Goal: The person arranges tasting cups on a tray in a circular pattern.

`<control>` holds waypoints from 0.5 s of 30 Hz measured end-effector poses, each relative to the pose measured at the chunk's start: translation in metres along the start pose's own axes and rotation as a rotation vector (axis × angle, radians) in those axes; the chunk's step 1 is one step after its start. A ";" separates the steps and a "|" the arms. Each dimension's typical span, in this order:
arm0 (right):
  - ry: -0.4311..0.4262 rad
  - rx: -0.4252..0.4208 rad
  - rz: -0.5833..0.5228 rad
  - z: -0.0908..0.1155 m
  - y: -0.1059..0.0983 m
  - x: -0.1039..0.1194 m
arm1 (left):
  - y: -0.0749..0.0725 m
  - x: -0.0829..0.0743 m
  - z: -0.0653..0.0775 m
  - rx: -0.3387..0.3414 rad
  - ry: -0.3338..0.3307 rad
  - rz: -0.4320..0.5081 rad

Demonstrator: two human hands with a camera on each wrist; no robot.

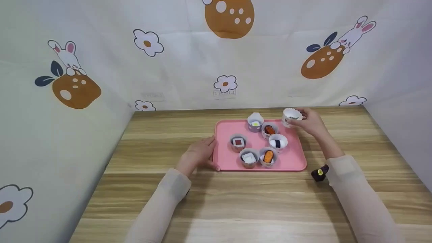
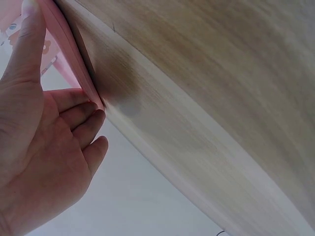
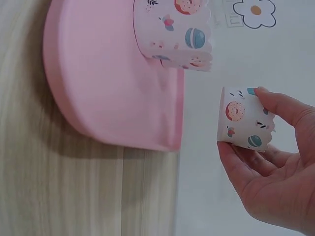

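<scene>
My right hand pinches a white paper baking cup between thumb and fingers, at the far right corner of a pink tray. The cup has a scalloped rim and printed donuts; a bit of dark green shows inside. Apart from the tray in the right wrist view, it hangs in the air. On the tray stand several similar cups, each with a small sushi-like or dessert-like piece, such as an orange-topped one and a black-banded white one. My left hand rests against the tray's left edge, fingers and thumb spread along its rim.
A dark brown piece with a yellow flower lies on the wooden table, partly behind the right sleeve. Behind the table hangs a pale cloth printed with rabbits and flowers, and it also closes in both sides.
</scene>
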State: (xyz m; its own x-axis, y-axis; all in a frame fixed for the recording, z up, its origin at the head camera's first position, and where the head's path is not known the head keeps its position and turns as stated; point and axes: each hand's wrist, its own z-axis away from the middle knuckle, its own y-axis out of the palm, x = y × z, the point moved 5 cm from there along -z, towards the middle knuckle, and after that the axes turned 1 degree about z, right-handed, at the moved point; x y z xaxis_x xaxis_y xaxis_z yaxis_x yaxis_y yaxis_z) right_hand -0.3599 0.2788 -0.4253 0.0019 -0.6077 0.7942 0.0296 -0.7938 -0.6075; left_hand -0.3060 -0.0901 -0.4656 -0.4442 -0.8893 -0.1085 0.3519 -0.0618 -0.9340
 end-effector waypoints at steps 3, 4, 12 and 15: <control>-0.006 0.007 -0.008 -0.001 0.003 0.004 | 0.000 0.000 0.000 -0.001 -0.001 -0.003; -0.006 0.009 -0.009 -0.001 0.005 0.006 | 0.000 0.000 0.000 -0.003 0.001 -0.005; -0.013 0.037 -0.036 -0.004 0.015 0.014 | 0.000 0.000 0.001 0.002 -0.007 0.003; -0.013 0.052 -0.045 -0.004 0.020 0.019 | 0.000 0.000 0.001 0.003 -0.009 0.019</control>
State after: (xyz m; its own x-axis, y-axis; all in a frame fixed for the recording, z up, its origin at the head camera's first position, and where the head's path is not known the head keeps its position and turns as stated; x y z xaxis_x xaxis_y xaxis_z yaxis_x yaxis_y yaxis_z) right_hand -0.3634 0.2516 -0.4226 0.0125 -0.5708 0.8210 0.0821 -0.8177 -0.5698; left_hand -0.3047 -0.0902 -0.4649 -0.4299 -0.8944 -0.1233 0.3626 -0.0459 -0.9308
